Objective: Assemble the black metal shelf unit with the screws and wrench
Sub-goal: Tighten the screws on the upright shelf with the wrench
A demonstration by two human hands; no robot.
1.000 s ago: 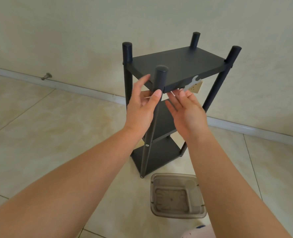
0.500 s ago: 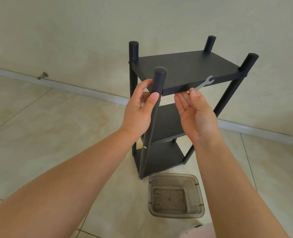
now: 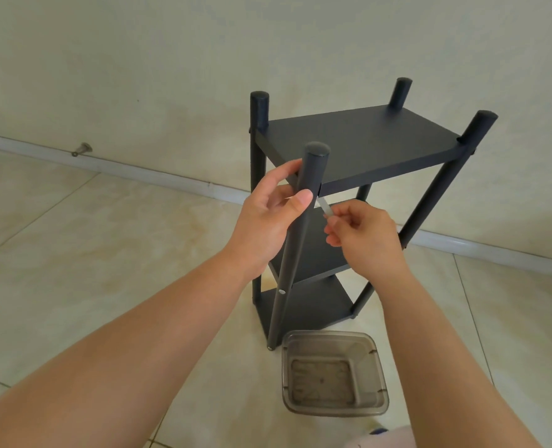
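A: Pale glossy floor tiles (image 3: 100, 260), a cream wall (image 3: 138, 59) with a white skirting strip along its foot. Where is the shelf?

B: The black shelf unit (image 3: 358, 147) stands upright on the floor near the wall: three flat matte boards, one above another, carried by four round posts with capped tops. A small silver screw head (image 3: 281, 291) shows low on the near post (image 3: 300, 227).

A: And the hands?

B: The left hand (image 3: 268, 221) wraps thumb and fingers round the near post just under the top board. The right hand (image 3: 362, 234) pinches a thin silver wrench (image 3: 325, 206) in its fingertips; its far end reaches behind the post at the board's corner, probably on a screw, though that spot is hidden.

A: Anything else?

B: A smoky clear plastic tray (image 3: 334, 375) sits on the floor just beside the post's foot.
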